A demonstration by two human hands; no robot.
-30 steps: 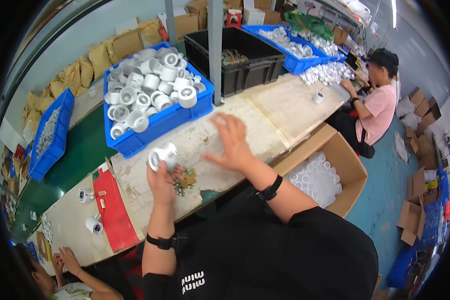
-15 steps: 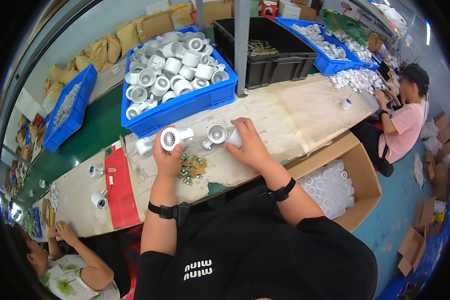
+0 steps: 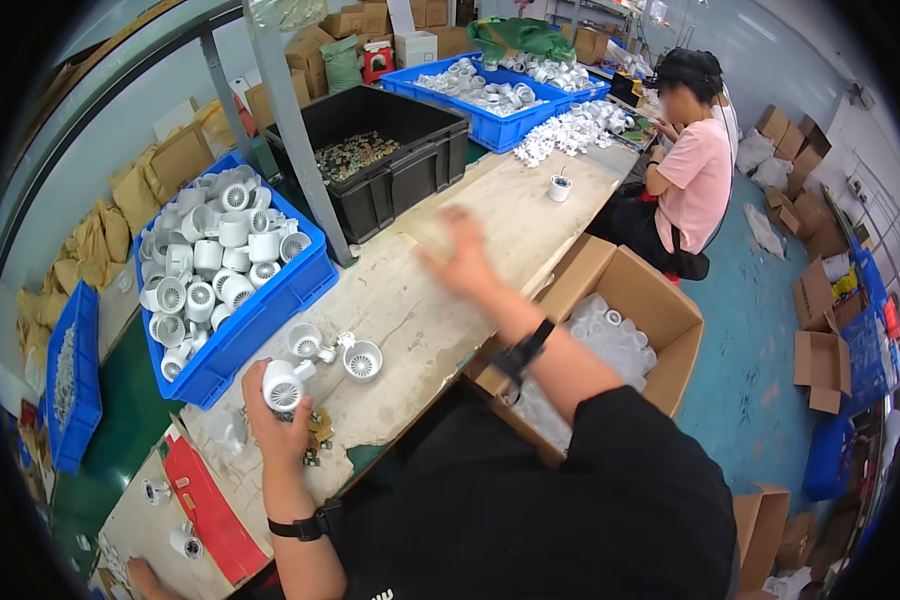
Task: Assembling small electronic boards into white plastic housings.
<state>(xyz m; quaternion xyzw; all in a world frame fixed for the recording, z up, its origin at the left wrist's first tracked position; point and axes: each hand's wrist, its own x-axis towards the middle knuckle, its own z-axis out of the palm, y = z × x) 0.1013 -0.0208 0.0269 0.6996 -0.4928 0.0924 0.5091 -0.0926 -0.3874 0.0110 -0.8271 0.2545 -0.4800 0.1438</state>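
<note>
"Holding what in the left hand point(image 3: 279, 434)?"
"Gripping a white, round, slotted plastic housing point(image 3: 283, 388)."
"And with the right hand point(image 3: 460, 258)?"
"Blurred, spread open. Lying just beyond the left: two similar housings point(image 3: 363, 361)."

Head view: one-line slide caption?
Left hand holds a round white slotted plastic housing beside a blue plastic bin of similar parts; right hand, blurred, open over long pale worktop.
</note>
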